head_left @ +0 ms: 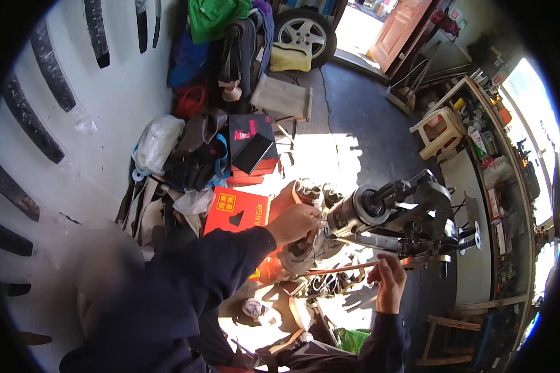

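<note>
A dark metal machine with a shiny cylindrical head, which looks like a shoe-patching sewing machine, stands right of centre. My left hand reaches to the cylinder's left side, fingertips pinched together; whatever they hold is too small to make out. Below that hand lies a greyish shoe. Lower right, my right hand has curled fingers beside a thin orange-red bar running toward the machine's lower part. Whether those fingers grip the bar or something finer is unclear.
Left of the machine lie a red box, a dark flat box and piled bags. Several shoes lie below in bright sunlight. A plastic stool and cluttered shelves stand right; a car wheel leans at the back.
</note>
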`<action>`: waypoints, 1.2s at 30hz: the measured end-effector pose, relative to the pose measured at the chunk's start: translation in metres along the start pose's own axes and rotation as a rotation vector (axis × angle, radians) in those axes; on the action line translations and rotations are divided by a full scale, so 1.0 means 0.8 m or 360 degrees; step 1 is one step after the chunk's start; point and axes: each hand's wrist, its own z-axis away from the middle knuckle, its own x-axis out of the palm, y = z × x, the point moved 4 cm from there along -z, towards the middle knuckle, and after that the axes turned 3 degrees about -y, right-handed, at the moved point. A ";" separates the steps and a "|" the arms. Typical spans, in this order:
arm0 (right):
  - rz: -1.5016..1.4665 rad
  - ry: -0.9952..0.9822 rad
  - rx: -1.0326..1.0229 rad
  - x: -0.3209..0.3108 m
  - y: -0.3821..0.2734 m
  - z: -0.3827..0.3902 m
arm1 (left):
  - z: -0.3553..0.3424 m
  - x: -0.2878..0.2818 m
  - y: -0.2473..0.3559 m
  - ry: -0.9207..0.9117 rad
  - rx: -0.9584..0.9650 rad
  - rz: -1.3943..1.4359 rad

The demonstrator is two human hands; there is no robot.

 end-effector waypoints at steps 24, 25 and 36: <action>0.1264 0.0271 -0.0718 0.059 -0.018 -0.076 | 0.015 0.007 0.013 -0.0115 -0.0135 0.0382; 0.1238 0.0292 -0.0825 0.060 -0.025 -0.075 | 0.015 0.006 0.014 -0.0119 -0.0123 0.0367; 0.1242 0.0124 -0.1007 0.083 -0.096 0.002 | 0.018 -0.013 0.004 -0.0060 0.0006 0.0188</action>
